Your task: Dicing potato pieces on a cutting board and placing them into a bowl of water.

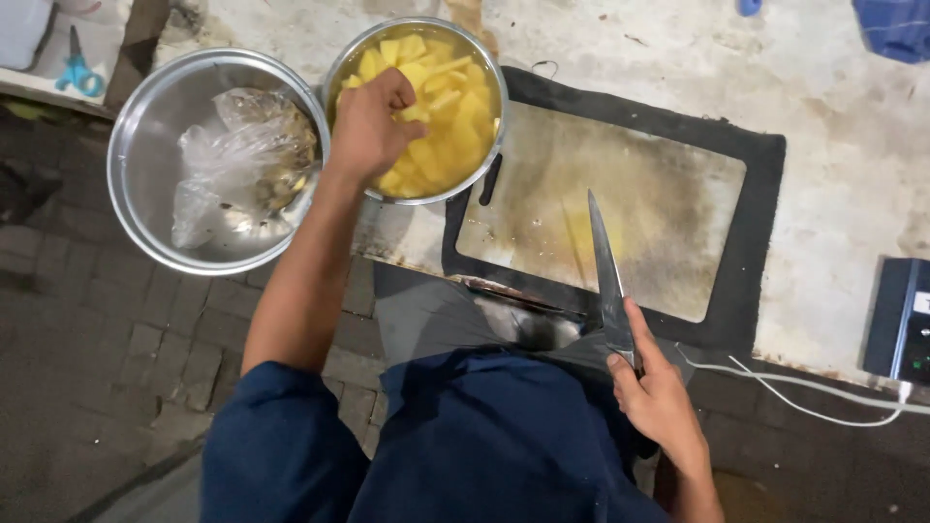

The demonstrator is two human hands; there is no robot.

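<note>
Left hand (371,124) is over the rim of the steel bowl (339,73), fingers curled down into the yellow fruit pieces (448,126), closed on a piece or 2 by the look of it, though exactly what is pinched there is hidden by the knuckles. That bowl is heaped with pale yellow chunks and sits at the near left corner of the cutting board (620,203), its edge overlapping the board's dark border.

Right hand (659,397) is down low, wrapped tight around the handle of a long kitchen knife (607,276), blade pointing away from the body and lying out over the board. The board's worn middle is stained yellowish and wet.

Left of the fruit bowl, touching it, sits a 2nd, larger steel bowl (145,165) holding a crumpled clear plastic bag (242,155) with scraps inside. Further out on the stained surface (833,116): blue-handled scissors (77,70) at the far left, a white cable (804,392) and a dark box (901,320) on the right.
</note>
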